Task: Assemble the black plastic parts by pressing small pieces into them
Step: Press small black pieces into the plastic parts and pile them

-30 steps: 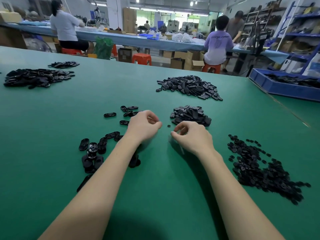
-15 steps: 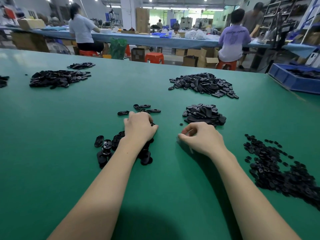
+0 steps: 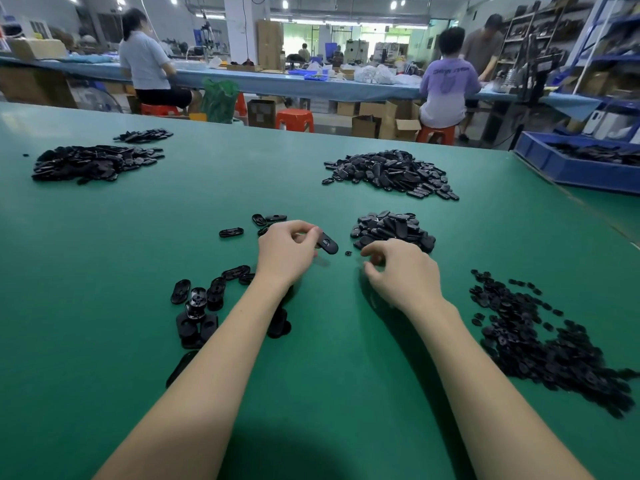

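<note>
Green work table [image 3: 104, 271] bearing several groups of black plastic parts: a large heap of oval parts [image 3: 391, 174] at the far centre, a smaller heap [image 3: 393, 230] just in front of it, and a spread of small pieces [image 3: 540, 337] at the near right. Two further heaps [image 3: 93, 162] lie at the far left, loose oval parts [image 3: 204, 299] are scattered at the near left, and one tiny piece [image 3: 348, 253] lies alone near the centre. A blue tray [image 3: 568, 171] of dark parts sits at the right edge.
</note>
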Demonstrator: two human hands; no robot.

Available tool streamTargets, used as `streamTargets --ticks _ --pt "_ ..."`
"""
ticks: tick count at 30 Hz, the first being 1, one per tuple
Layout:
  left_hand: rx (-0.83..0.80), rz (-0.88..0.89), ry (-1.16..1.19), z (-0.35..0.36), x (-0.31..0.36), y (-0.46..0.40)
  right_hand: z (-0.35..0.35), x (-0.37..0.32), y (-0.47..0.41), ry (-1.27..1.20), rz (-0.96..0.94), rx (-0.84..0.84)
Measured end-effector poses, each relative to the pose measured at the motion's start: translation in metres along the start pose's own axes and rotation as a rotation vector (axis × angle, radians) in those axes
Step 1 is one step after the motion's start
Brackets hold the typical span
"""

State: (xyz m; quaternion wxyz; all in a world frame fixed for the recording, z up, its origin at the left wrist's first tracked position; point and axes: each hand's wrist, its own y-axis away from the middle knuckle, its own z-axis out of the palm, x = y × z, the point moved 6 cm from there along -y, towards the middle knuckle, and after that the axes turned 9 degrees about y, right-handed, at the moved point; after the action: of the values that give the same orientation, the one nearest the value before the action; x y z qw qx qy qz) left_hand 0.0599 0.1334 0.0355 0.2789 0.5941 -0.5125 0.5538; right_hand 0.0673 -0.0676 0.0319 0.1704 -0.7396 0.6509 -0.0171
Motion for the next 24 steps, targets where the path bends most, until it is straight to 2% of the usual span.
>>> streamTargets --ticks 4,9,14,16,19,24 --pt "-0.011 -0.097 0.158 0.002 -0.009 -0.001 0.001 -0.023 -0.017 0.055 -0.021 0.050" --pt "-0.008 -0.136 0.186 0.002 -0.016 -0.004 0.009 -0.035 -0.033 0.148 0.009 -0.028" --pt "-0.023 -0.207 0.288 0.006 -0.019 -0.003 0.005 -0.038 -0.030 0.178 0.033 -0.022" --pt "-0.039 -0.248 0.371 0.009 -0.018 -0.001 0.001 -0.031 -0.024 0.070 0.081 -0.048" --pt "-0.079 -0.281 0.468 0.016 -0.011 0.004 -0.002 -0.011 -0.013 -0.255 0.156 -0.136" --pt "-0.193 -0.359 0.603 0.037 0.005 0.019 -0.018 0.017 0.009 -0.629 0.188 -0.185"
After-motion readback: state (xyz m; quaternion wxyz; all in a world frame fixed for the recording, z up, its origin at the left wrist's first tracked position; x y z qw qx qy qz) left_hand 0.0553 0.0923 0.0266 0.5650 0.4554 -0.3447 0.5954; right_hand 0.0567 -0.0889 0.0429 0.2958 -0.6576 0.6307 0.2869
